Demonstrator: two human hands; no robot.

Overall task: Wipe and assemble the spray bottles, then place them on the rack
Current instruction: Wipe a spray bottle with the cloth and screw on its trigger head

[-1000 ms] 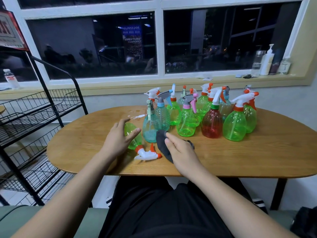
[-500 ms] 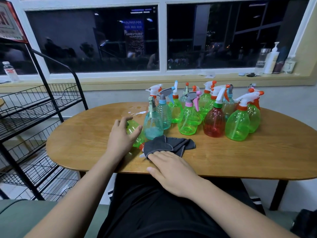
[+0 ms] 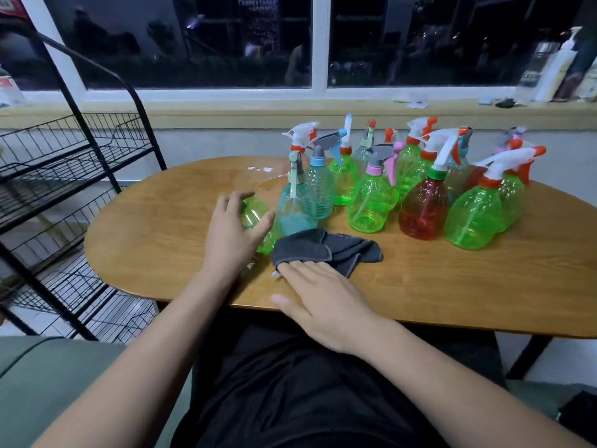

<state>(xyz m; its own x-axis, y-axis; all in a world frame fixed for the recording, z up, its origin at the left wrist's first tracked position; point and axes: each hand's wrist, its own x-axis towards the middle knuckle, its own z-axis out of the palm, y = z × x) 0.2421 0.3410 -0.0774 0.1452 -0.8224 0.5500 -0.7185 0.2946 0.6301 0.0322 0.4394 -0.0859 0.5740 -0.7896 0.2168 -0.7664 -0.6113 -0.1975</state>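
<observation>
The left grip (image 3: 231, 231) lies open, fingers spread over the green bottle (image 3: 255, 213), which lies on its side, probably to stop it rolling; its neck is hidden; the right grip (image 3: 323, 295) is also open and flat, fingertips pressing the near edge of the grey cloth (image 3: 339, 250), seemingly to gather it for wiping; beyond them the assembled bottles (image 3: 423, 205) stand clustered on the worktop (image 3: 452, 279); the wire rack (image 3: 64, 163) stands to the left, within reach for loading.
</observation>
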